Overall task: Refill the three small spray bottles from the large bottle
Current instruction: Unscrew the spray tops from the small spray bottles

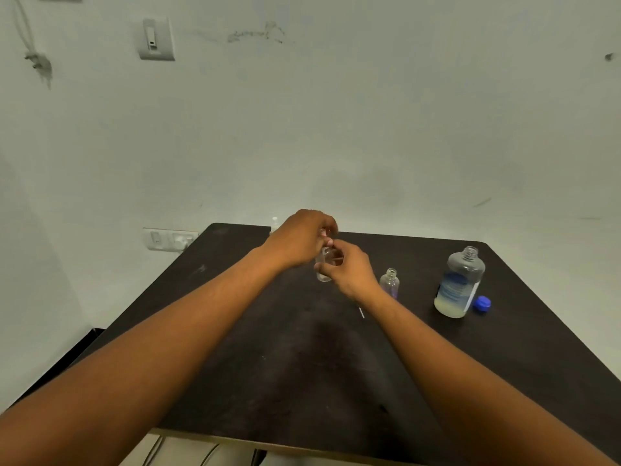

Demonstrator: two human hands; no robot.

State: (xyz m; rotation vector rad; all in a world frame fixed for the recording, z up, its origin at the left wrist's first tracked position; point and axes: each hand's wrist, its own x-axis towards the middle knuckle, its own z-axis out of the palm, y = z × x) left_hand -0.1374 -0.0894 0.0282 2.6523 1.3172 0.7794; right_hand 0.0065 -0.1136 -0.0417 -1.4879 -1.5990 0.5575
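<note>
Both forearms are stretched forward from the near edge of the dark surface (pixel 235 381) and meet over its middle. A small clear spray bottle (pixel 323 269) is held between the hands: the right hand (pixel 351 270) is wrapped round its body with curled fingers, while the left hand (pixel 302 240) is set over its top, its fingers (pixel 331 243) pinched at the neck. Whether a spray head is being screwed on or taken off cannot be told, since the neck is hidden by the fingers.

Just to the right of the right wrist, a second small bottle (pixel 389 283) stands upright and uncapped; it looks almost empty. A thin white stick (pixel 361 312), possibly a spray tube, lies on the surface near it. A third small bottle (pixel 275 224) is partly seen behind the left hand at the far edge, its white top apparently in place.

Further right, the large bottle (pixel 459 284) stands open, with pale liquid only in its lower part, and its blue cap (pixel 482 303) lies beside it.

Progress is judged to be partial: at least the open second bottle is yet to be filled and closed, and the large bottle is yet to be recapped.
</note>
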